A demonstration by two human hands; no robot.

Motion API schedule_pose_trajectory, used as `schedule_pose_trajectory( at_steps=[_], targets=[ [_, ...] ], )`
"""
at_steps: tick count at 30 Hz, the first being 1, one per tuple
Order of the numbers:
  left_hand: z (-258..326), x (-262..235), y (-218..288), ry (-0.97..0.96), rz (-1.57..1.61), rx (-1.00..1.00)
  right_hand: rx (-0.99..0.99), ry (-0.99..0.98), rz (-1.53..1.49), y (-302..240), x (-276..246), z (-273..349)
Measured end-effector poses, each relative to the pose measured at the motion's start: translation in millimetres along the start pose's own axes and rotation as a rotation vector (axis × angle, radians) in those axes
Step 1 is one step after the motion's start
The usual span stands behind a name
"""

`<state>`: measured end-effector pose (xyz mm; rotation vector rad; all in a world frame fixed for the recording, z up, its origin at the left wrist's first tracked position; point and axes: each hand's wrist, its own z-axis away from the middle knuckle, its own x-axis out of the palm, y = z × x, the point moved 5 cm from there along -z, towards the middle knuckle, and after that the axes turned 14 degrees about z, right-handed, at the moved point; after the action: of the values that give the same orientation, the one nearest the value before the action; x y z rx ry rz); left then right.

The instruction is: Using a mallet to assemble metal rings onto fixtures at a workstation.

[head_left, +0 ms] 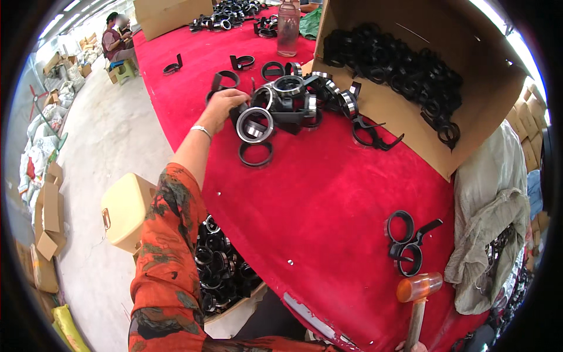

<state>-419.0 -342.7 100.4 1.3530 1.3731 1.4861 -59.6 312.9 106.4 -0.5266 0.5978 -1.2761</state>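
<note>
My left hand (224,108) reaches to the near-left side of a heap of black and silver rings (288,87) on the red table. Its fingers are closed at a black ring with a silver rim (255,139); the grip itself is partly hidden. Just nearer, a plain black ring (255,163) lies flat. At the lower right edge my right hand (414,347), mostly out of the picture, is wrapped round the wooden handle of a mallet (420,287) with an amber head. Beyond that head, black rings with flat tabs (404,243) lie on the cloth.
A tilted cardboard box (381,97) full of black rings stands at the right. Farther back are a clear bottle (288,29) and more rings (229,14). Grey cloth (492,234) hangs at the right. Below my left arm are a cream stool (126,214) and a ring-filled container (217,258).
</note>
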Motion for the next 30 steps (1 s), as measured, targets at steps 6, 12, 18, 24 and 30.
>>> schedule_pose_trajectory(
  at_steps=[6,12,18,24,30],
  targets=[
    [27.8,98.8,-23.3,-0.305,-0.105,0.007,-0.011,-0.003,0.034,-4.9,4.5,1.9],
    [87.0,270.7,-37.7,-0.711,-0.393,0.037,-0.005,0.036,0.026,-4.4,3.1,2.4],
    [104.3,305.1,51.8,-0.609,-0.540,0.942,0.016,0.043,0.036,-6.5,2.7,-3.6],
    [-56.7,180.4,63.3,0.016,-1.163,0.648,-0.009,0.043,0.034,-7.2,4.1,-4.3],
    [-135.9,112.8,-32.2,-0.165,-0.937,0.173,0.005,0.029,0.028,-10.6,5.8,-7.2]
  ],
)
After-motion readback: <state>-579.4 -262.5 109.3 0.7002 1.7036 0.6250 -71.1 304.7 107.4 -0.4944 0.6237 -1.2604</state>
